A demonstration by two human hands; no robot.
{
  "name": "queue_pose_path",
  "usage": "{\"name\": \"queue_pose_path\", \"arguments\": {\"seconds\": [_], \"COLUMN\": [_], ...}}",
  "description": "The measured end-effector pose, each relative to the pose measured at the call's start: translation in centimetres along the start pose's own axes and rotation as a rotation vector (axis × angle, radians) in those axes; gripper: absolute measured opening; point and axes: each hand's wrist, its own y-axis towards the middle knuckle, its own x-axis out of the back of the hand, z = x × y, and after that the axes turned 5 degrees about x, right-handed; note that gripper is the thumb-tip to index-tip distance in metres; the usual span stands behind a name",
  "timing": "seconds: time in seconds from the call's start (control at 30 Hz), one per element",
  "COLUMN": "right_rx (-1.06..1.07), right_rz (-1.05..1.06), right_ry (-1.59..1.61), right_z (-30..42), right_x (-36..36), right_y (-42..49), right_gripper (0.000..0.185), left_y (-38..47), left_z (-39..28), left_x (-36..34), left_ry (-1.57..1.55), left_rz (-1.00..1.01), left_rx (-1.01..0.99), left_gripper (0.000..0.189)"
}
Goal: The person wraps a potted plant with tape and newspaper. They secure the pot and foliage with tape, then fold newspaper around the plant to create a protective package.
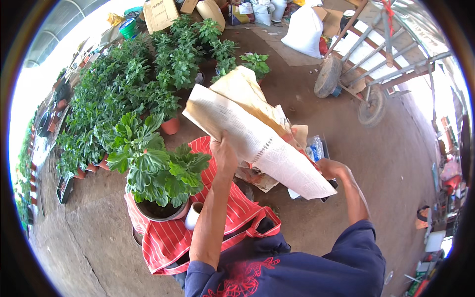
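A large sheet of newspaper (248, 130), partly folded, is raised in front of me. My left hand (223, 150) grips its near edge, fingers mostly behind the paper. At the sheet's lower right is my right hand (330, 169); its fingers are partly hidden, and its hold cannot be made out. More crumpled, stained paper (256, 178) lies beneath. A leafy green plant (156, 163) in a round pot (163, 215) stands on the red striped apron (237, 208) at my left. Beside the pot is a white roll or cylinder (193, 216).
Many potted plants (111, 89) crowd the floor ahead and left. A dark tray (323, 148) with a plastic packet is beyond the paper. A two-wheeled metal cart (367, 70) and a full white sack (304, 31) are ahead right. Cardboard boxes (160, 15) line the far side.
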Motion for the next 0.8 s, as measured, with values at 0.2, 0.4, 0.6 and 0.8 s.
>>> {"name": "queue_pose_path", "arguments": {"seconds": [0.2,0.4,0.6,0.8], "right_rx": [0.442,0.333,0.483,0.14], "right_rz": [-0.36,-0.412,-0.495,-0.871], "right_ry": [1.104,0.924,1.102,0.258], "right_z": [9.6,11.2,13.3,14.7], "right_x": [3.8,2.8,0.9,-2.1], "right_y": [2.6,7.0,8.9,10.9], "right_gripper": [0.081,0.062,0.044,0.051], "left_y": [-1.9,-2.0,-4.1,-5.1], "left_z": [2.4,1.8,0.0,3.3], "left_x": [0.2,1.8,1.6,0.6], "left_ry": [0.243,0.201,-0.003,0.217], "left_rz": [0.098,0.287,0.343,0.349], "left_rx": [-0.001,0.067,0.351,0.162], "left_gripper": [0.035,0.042,0.051,0.051]}}
